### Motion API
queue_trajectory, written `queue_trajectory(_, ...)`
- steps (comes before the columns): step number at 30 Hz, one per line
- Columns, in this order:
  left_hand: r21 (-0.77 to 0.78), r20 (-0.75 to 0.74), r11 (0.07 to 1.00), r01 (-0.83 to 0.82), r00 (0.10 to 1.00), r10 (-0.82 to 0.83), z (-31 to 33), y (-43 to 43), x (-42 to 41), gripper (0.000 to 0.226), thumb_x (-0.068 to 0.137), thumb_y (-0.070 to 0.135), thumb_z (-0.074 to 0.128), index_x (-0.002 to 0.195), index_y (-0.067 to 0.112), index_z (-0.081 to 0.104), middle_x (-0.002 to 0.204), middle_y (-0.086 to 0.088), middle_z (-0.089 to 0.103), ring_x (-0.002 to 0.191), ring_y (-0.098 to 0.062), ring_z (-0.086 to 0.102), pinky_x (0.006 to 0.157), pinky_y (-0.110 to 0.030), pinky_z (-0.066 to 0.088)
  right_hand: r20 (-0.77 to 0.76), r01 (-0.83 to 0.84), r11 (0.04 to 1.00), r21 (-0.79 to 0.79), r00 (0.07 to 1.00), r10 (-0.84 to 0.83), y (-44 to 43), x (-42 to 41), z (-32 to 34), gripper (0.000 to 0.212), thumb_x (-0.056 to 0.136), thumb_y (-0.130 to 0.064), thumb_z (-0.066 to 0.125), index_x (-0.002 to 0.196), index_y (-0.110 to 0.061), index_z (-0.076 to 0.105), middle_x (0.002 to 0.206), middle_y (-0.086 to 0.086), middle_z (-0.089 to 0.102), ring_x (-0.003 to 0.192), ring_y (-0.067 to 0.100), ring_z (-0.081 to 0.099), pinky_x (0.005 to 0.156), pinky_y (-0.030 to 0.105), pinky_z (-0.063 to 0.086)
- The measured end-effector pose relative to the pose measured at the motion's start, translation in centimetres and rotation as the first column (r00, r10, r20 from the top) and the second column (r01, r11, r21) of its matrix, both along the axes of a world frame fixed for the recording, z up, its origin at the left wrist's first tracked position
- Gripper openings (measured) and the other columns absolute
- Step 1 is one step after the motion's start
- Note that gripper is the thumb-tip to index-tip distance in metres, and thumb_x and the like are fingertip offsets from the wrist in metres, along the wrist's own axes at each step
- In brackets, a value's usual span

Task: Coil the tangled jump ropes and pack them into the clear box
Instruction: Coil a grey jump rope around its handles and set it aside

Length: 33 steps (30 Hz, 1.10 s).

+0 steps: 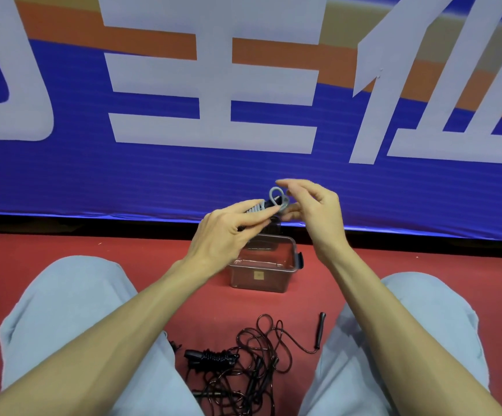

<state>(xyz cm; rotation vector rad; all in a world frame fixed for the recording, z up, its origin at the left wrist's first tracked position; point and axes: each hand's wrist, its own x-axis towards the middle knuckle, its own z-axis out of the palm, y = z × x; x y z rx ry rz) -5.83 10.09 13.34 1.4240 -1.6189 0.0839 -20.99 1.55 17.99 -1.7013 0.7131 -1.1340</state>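
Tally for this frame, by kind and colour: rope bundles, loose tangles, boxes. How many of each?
grey rope bundle: 1
black coiled bundle: 1
black loose tangle: 1 (ropes inside cannot be counted)
clear box: 1
Total: 4

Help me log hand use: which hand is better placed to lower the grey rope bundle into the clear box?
Left, probably. The left hand grips the grey rope bundle just above the clear box, while the right hand only has fingertips at the bundle's end loop.
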Motion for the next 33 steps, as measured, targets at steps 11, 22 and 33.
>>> queue_trajectory(11, 0.117, 0.025, 0.993, 0.031, 0.999, -0.034, -0.4, -0.2, -0.3, 0.049, 0.093, 0.030, 0.066, 0.114, 0.069, 0.046, 0.119, 0.021, 0.055, 0.082, -0.008, 0.058, 0.082, -0.048, 0.056, -0.103, 0.130, 0.991, 0.043, 0.987, -0.125, -1.6, 0.3, -1.5, 0.031, 0.093, -0.031, 0.062, 0.066, -0.018, 0.069, 0.071, 0.002, 0.068, 0.076, 0.027, 0.070, 0.077, 0.048, 0.058)
queue_trajectory(22, 0.055, -0.393, 0.979, 0.198, 0.905, -0.161, -0.7, 0.9, 0.4, 0.039, 0.089, 0.009, 0.068, 0.109, 0.042, 0.072, 0.104, 0.020, 0.071, 0.093, -0.001, 0.065, 0.090, -0.020, 0.049, 0.388, -0.152, 0.805, 0.573, 0.916, -0.104, -1.1, 1.9, -1.5, 0.025, 0.098, -0.010, 0.054, 0.079, 0.006, 0.060, 0.064, 0.012, 0.064, 0.068, 0.020, 0.073, 0.071, 0.033, 0.061)
queue_trajectory(33, 0.628, -0.391, 0.770, 0.116, 0.902, 0.183, -6.9, 0.6, 5.5, 0.040, 0.099, 0.030, 0.056, 0.137, 0.023, 0.050, 0.103, 0.004, 0.067, 0.088, -0.011, 0.065, 0.076, -0.025, 0.052, 0.213, -0.021, 0.636, 0.772, 0.950, -0.227, -2.0, 8.4, -10.5, 0.025, 0.100, -0.009, 0.050, 0.076, -0.001, 0.053, 0.074, 0.013, 0.059, 0.054, 0.019, 0.065, 0.054, 0.030, 0.057)
